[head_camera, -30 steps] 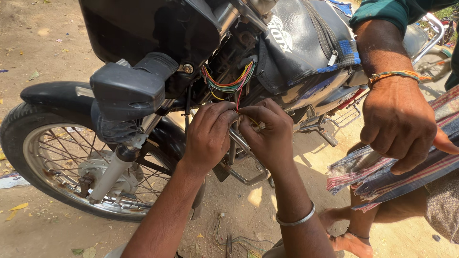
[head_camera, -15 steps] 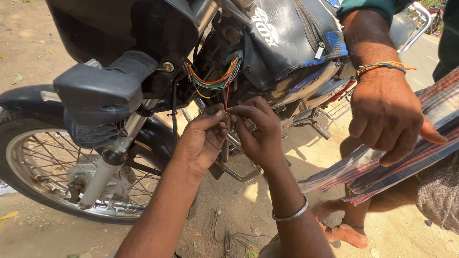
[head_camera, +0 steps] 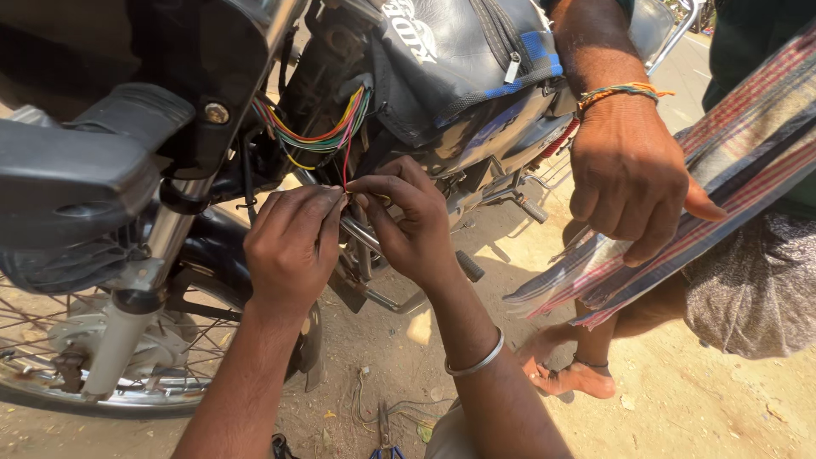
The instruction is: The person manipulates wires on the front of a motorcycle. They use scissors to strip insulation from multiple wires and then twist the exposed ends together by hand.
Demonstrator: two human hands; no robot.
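Sandy ground, motorcycle (head_camera: pixel 476 76); left hand (head_camera: pixel 289 246) and right hand (head_camera: pixel 408 217) apparently pinching red wire (head_camera: pixel 346 166) between fingertips.

Outdoor roadside repair spot: motorcycle (head_camera: pixel 357 127), dirt ground (head_camera: pixel 697 399)

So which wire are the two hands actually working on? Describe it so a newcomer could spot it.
Start at the motorcycle and find the bundle of coloured wires hanging beside its frame, behind the front fork. One thin red wire drops straight down from that bundle to where the left hand and right hand pinch together. The other wires loop sideways; only this one hangs down.
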